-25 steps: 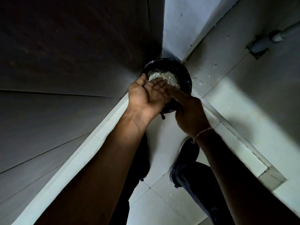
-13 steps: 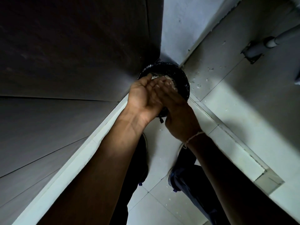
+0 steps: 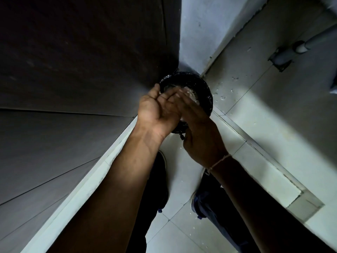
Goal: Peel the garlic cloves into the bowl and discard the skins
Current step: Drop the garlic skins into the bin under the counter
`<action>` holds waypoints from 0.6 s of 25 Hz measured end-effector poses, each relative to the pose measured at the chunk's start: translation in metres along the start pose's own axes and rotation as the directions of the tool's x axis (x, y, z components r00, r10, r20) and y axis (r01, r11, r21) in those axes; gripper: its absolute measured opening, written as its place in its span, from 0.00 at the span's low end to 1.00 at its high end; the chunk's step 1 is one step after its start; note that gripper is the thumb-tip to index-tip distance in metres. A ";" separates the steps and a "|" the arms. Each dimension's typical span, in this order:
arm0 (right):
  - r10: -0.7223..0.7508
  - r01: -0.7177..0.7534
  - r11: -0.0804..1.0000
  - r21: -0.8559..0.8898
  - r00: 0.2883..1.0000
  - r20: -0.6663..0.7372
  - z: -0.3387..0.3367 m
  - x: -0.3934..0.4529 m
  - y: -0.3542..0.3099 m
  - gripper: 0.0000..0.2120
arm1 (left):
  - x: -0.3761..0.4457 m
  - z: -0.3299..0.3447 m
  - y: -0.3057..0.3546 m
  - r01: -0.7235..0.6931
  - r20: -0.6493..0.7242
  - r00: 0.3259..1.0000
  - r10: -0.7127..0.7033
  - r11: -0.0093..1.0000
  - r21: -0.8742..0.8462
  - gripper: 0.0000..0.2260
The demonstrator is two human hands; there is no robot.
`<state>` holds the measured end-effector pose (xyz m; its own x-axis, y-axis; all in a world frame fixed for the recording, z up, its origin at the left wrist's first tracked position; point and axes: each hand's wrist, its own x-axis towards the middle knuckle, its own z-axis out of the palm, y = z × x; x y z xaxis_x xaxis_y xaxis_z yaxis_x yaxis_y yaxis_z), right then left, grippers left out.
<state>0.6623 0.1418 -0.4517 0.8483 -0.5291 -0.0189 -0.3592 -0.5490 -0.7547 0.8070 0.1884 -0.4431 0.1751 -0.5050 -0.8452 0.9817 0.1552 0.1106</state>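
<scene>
A black-lined bin (image 3: 205, 88) stands on the floor in the corner, with pale garlic skins (image 3: 192, 93) piled inside it. My left hand (image 3: 158, 110) is held palm up over the bin's near rim, fingers straight. My right hand (image 3: 197, 128) lies across it, its straight fingers sliding over the left palm above the bin. Neither hand visibly holds anything. No bowl or garlic cloves are in view.
Dark cabinet fronts (image 3: 73, 88) fill the left side. A pale wall (image 3: 200, 30) meets the tiled floor (image 3: 255, 125), where bits of skin lie scattered. A pipe (image 3: 291, 50) enters the floor at the upper right. My shoes (image 3: 198, 203) stand below the hands.
My right hand has slid forward over my left palm, brushing toward the bin. Both hands now cover more of the bin's opening.
</scene>
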 end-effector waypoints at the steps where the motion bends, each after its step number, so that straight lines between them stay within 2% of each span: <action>1: -0.037 0.038 0.999 0.021 0.999 -0.032 0.004 0.000 -0.007 0.41 | 0.001 0.000 0.004 -0.019 -0.002 1.000 0.019 0.995 -0.094 0.30; 3: -0.071 0.075 0.996 0.048 0.995 -0.071 0.012 -0.002 -0.017 0.42 | -0.001 0.000 0.008 -0.054 -0.017 0.999 0.051 0.960 -0.276 0.28; 4: -0.090 0.091 0.995 0.035 0.995 -0.038 0.014 -0.003 -0.018 0.42 | -0.002 0.000 0.008 -0.063 -0.025 0.998 0.058 0.941 -0.331 0.27; 5: -0.081 0.081 0.997 0.009 0.996 0.027 0.014 -0.002 -0.016 0.42 | -0.002 0.001 0.007 -0.065 -0.015 0.998 0.063 0.936 -0.346 0.27; 7: 0.054 -0.050 0.998 -0.040 0.992 0.113 0.008 0.003 -0.004 0.42 | -0.001 0.002 0.003 -0.061 0.002 0.998 0.064 0.957 -0.283 0.25; 9: 0.146 -0.145 0.987 -0.071 0.989 0.014 -0.002 0.010 0.002 0.38 | -0.002 0.004 -0.003 -0.078 0.012 0.997 0.079 0.996 -0.043 0.22; 10: 0.111 -0.114 0.990 -0.088 0.993 -0.035 -0.004 0.013 0.001 0.37 | -0.003 0.006 -0.006 -0.105 0.026 0.994 0.103 0.987 0.122 0.21; 12: -0.022 0.024 0.994 -0.104 1.000 0.020 -0.002 0.016 0.000 0.36 | -0.004 0.004 -0.014 -0.188 0.059 0.982 0.179 0.918 0.350 0.19; 13: -0.030 0.037 0.995 -0.094 0.996 0.078 -0.002 0.018 0.001 0.36 | -0.003 0.002 -0.016 -0.217 0.059 0.975 0.213 0.881 0.420 0.17; 14: 0.027 -0.018 0.996 -0.089 0.994 0.102 -0.004 0.018 0.004 0.35 | -0.004 0.000 -0.018 -0.250 0.063 0.966 0.252 0.836 0.489 0.15; 15: 0.113 -0.105 0.989 -0.102 0.991 0.069 -0.008 0.019 0.009 0.34 | -0.004 -0.002 -0.018 -0.283 0.081 0.955 0.287 0.783 0.553 0.14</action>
<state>0.6722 0.1217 -0.4540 0.8271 -0.5420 -0.1487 -0.4844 -0.5533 -0.6777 0.7883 0.1892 -0.4426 0.4548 -0.5065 -0.7325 0.7613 -0.2056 0.6149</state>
